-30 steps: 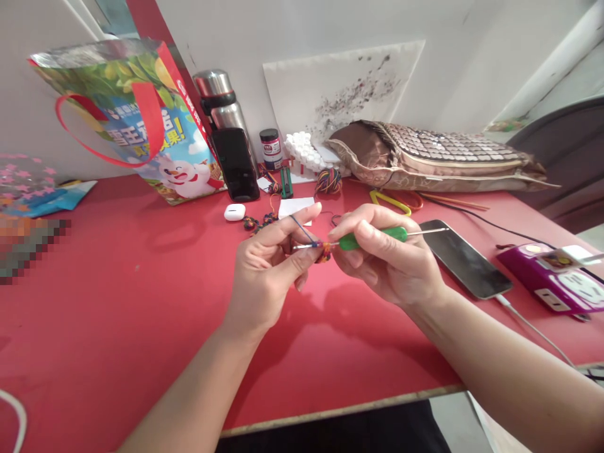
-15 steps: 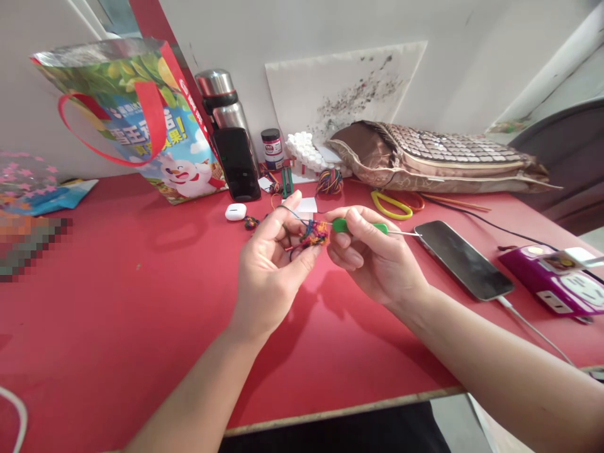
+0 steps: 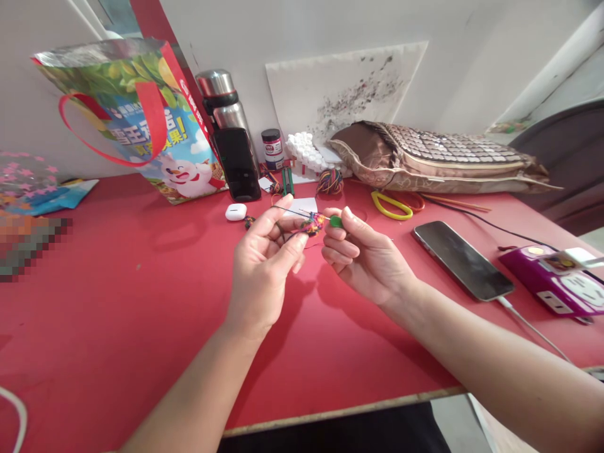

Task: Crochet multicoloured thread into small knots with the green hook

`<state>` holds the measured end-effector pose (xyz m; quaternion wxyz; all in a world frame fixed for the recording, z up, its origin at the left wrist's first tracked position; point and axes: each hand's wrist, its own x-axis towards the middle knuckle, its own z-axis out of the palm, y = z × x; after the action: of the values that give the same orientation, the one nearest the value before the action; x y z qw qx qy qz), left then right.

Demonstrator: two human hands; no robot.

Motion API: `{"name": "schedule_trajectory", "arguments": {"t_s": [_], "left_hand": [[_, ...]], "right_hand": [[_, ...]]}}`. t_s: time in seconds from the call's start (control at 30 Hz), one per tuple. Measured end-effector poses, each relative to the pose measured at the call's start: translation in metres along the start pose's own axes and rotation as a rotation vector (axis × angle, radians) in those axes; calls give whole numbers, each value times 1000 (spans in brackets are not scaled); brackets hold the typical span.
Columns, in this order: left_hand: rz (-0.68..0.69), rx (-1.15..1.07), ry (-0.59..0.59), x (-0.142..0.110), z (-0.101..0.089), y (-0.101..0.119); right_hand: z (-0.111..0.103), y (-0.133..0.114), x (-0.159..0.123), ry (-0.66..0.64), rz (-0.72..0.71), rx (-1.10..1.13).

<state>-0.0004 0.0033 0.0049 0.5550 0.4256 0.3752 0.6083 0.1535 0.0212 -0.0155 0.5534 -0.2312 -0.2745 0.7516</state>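
My left hand (image 3: pixel 267 264) pinches a small multicoloured crochet piece (image 3: pixel 313 223) between thumb and fingers, with thin yarn running over the raised index finger. My right hand (image 3: pixel 365 258) is closed round a crochet hook with a green handle (image 3: pixel 336 221); its metal tip points left into the piece. Most of the handle is hidden in my fingers. Both hands hover just above the red table (image 3: pixel 123 296), near its middle.
A ball of multicoloured yarn (image 3: pixel 329 180), a white earbud case (image 3: pixel 234 211) and yellow scissors (image 3: pixel 391 206) lie behind my hands. A phone (image 3: pixel 461 259) on a cable and a purple power strip (image 3: pixel 557 284) sit right. A printed bag (image 3: pixel 132 119), flask (image 3: pixel 226 119) and brown pouch (image 3: pixel 438 157) line the wall.
My right hand has turned so the hook's handle, earlier sticking out to the right, is now mostly hidden in the fingers. Both hands have risen slightly away from me with the crochet piece.
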Motion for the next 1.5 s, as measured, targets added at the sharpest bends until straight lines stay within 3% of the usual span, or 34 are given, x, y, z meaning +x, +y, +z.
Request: {"name": "schedule_trajectory", "arguments": {"t_s": [0.27, 0.57, 0.77, 1.1, 1.3, 1.5], "left_hand": [[-86, -84, 40, 4, -1, 2], [-123, -197, 60, 6, -1, 2], [-138, -150, 56, 6, 0, 1], [-88, -87, 125, 5, 0, 0], [-94, -173, 103, 6, -2, 2], [-69, -113, 116, 5, 0, 1]], "right_hand": [[-1, 2, 0, 18, 26, 117], [1, 2, -1, 60, -7, 80], [1, 4, -2, 37, -25, 72], [1, 7, -2, 38, 3, 76], [1, 7, -3, 38, 7, 81], [2, 11, -4, 34, 24, 66]]}}
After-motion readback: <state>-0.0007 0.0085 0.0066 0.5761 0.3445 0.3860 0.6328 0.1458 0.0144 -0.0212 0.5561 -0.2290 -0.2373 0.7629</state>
